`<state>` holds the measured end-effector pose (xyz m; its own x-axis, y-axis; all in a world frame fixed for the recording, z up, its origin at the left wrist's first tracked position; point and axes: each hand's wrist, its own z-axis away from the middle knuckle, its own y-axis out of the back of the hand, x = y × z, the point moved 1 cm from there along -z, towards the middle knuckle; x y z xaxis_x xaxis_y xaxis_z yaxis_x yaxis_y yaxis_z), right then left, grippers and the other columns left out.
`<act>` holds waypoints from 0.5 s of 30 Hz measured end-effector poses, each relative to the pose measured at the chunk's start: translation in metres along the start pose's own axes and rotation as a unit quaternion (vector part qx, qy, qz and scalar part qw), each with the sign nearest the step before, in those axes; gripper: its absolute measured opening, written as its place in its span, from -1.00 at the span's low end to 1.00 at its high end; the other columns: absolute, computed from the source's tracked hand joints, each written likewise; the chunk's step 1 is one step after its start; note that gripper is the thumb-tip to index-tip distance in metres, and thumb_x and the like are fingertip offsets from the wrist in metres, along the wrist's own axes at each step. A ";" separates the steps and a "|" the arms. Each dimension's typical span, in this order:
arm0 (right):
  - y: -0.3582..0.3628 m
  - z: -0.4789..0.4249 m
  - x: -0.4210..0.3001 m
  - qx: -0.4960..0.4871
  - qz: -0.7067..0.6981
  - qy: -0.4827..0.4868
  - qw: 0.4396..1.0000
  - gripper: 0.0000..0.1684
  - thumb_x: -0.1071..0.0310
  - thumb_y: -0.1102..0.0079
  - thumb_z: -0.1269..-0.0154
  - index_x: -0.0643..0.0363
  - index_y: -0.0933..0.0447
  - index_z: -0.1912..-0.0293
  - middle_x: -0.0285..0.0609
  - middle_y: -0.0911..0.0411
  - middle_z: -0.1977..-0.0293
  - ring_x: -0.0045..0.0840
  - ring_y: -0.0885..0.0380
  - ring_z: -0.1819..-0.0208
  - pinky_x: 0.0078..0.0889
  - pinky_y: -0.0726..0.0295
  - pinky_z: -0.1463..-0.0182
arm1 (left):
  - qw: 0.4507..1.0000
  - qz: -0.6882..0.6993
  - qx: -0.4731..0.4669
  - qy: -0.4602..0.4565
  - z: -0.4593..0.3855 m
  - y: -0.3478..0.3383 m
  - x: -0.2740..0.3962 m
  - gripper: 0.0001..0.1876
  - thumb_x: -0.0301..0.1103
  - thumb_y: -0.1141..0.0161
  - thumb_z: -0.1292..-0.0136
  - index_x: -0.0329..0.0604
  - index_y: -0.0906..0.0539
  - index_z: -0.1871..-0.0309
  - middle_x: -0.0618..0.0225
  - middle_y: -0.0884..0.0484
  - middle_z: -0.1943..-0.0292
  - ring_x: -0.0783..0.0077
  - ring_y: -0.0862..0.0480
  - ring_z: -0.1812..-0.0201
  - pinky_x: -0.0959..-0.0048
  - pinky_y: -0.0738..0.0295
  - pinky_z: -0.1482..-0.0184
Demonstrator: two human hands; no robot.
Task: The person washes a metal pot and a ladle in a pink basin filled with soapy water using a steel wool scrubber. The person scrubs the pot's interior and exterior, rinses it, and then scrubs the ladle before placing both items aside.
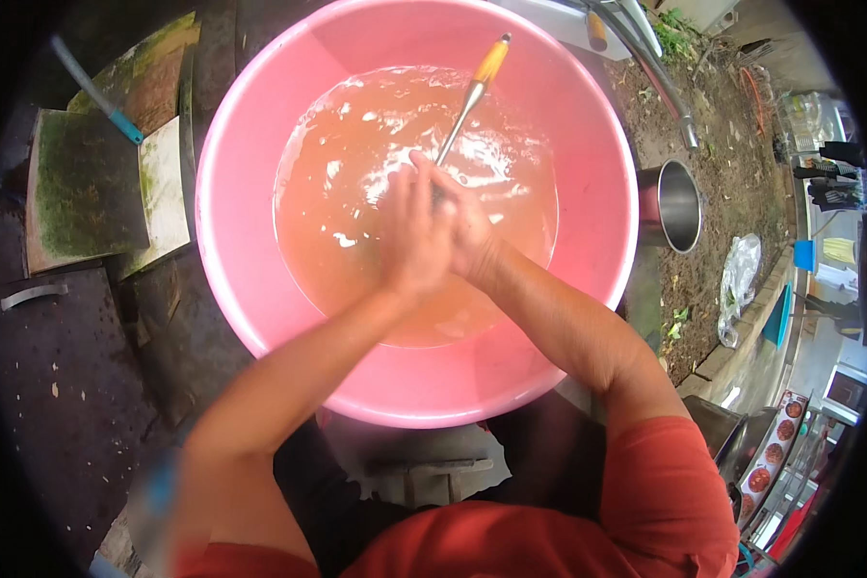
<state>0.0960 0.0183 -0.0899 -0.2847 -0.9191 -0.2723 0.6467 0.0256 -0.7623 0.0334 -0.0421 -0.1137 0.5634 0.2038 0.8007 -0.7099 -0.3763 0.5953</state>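
Observation:
A large pink plastic tub holds cloudy brownish water with a rippled, shining surface. Above the middle of the water my left hand and my right hand lie pressed close together, both slightly blurred. From between them a utensil with a metal shaft and a yellowish handle slants up and to the right. Its lower end is hidden at my hands. The right hand's fingers are around that end; the left hand's palm and fingers lie against the right hand, and whether they touch the shaft cannot be told.
Right of the tub stand a steel pot and a metal faucet, with a clear plastic bag on the soil beyond. Mossy boards and a teal-ended handle are at the left, above a dark panel.

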 end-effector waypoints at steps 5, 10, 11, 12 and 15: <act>-0.018 -0.008 0.026 0.014 -0.008 0.056 0.998 -0.58 0.07 0.01 -0.39 0.02 -0.35 -0.14 -0.25 -0.46 0.02 -0.46 -0.45 -0.02 -0.25 -0.46 -0.11 | 0.934 0.301 -0.091 0.169 -0.039 0.021 -0.029 -0.54 -0.19 0.23 -0.41 -0.19 -0.29 -0.29 0.02 -0.28 -0.24 0.13 -0.26 -0.31 0.25 -0.16 -0.31; -0.013 -0.028 0.012 0.006 0.041 0.066 0.997 -0.51 -0.02 0.10 -0.43 -0.06 -0.30 -0.25 -0.24 -0.40 -0.08 -0.41 -0.39 -0.13 -0.20 -0.42 -0.18 | 0.998 0.065 0.013 -0.017 -0.002 0.016 -0.013 -0.49 -0.20 0.26 -0.40 -0.22 -0.24 -0.35 -0.05 -0.20 -0.35 0.02 -0.13 -0.41 0.27 -0.06 -0.39; -0.014 -0.029 0.012 0.009 0.032 0.080 0.996 -0.51 -0.03 0.08 -0.43 -0.07 -0.31 -0.24 -0.25 -0.41 -0.07 -0.42 -0.40 -0.12 -0.20 -0.43 -0.16 | 0.996 0.092 -0.013 -0.002 -0.008 0.018 -0.021 -0.49 -0.20 0.25 -0.40 -0.24 -0.24 -0.34 -0.05 -0.19 -0.35 0.01 -0.12 -0.41 0.26 -0.06 -0.39; -0.018 -0.028 0.017 -0.004 0.027 0.099 0.995 -0.50 -0.03 0.08 -0.42 -0.07 -0.30 -0.25 -0.25 -0.40 -0.08 -0.42 -0.40 -0.12 -0.20 -0.42 -0.18 | 0.992 0.120 -0.041 0.015 -0.020 0.021 -0.031 -0.50 -0.20 0.25 -0.41 -0.26 -0.24 -0.34 -0.05 -0.18 -0.36 0.01 -0.12 -0.41 0.25 -0.06 -0.39; -0.039 -0.021 0.041 -0.038 0.012 0.148 0.988 -0.47 -0.05 0.07 -0.42 -0.08 -0.27 -0.27 -0.26 -0.39 -0.10 -0.41 -0.39 -0.13 -0.22 -0.40 -0.21 | 0.970 0.215 -0.057 0.103 -0.038 0.037 -0.040 -0.50 -0.17 0.27 -0.42 -0.31 -0.26 -0.29 -0.05 -0.25 -0.29 -0.03 -0.19 -0.35 0.19 -0.11 -0.33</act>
<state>0.0447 -0.0119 -0.0836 -0.4723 -0.7627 -0.4418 0.6039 0.0851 -0.7925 -0.0312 -0.0300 -0.1208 0.1168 0.2313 0.9658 -0.9087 -0.3675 0.1979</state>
